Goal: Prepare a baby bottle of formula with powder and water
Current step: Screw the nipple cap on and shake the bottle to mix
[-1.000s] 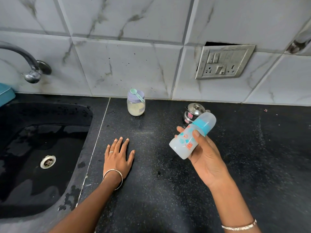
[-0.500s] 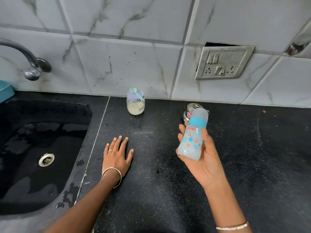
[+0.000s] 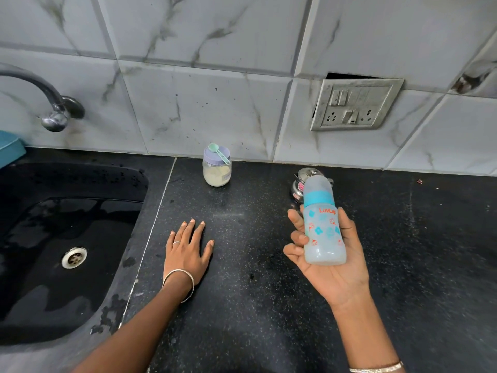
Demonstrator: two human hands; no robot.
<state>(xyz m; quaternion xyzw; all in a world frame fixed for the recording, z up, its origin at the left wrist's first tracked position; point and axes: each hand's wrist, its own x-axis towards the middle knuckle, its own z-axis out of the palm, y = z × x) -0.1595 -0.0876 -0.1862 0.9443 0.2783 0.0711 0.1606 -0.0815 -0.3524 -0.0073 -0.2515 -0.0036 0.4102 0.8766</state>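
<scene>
Baby bottle [image 3: 324, 232] held upright above the counter [image 3: 255, 305] in the right hand [image 3: 330, 267], palm up. Base sits against the palm, thumb up the right side of the body, fingers [image 3: 295, 220] curled round the left side and partly behind it. Bottle is frosted translucent plastic, cylindrical with a rounded base, printed with small blue and orange motifs and orange lettering; a teal collar ring under a cloudy domed cap. Left hand [image 3: 187, 254] lies flat on the counter, palm down, fingers straight and slightly spread, holding nothing, well apart from the bottle. Counter is black polished stone, finely speckled. Just behind the bottle's cap stands a small shiny steel pot [image 3: 301, 181], partly hidden. Further left, by the wall, a clear glass jar [image 3: 216, 175] of pale powder with a lilac lid, and a mint-green plastic scoop [image 3: 218, 152] resting on the lid. Far left, a black sink [image 3: 67, 292] with a metal drain, a curved tap [image 3: 51, 103] above. Wall is grey-veined marble-look tile, with a grimy socket plate [image 3: 355, 103].
</scene>
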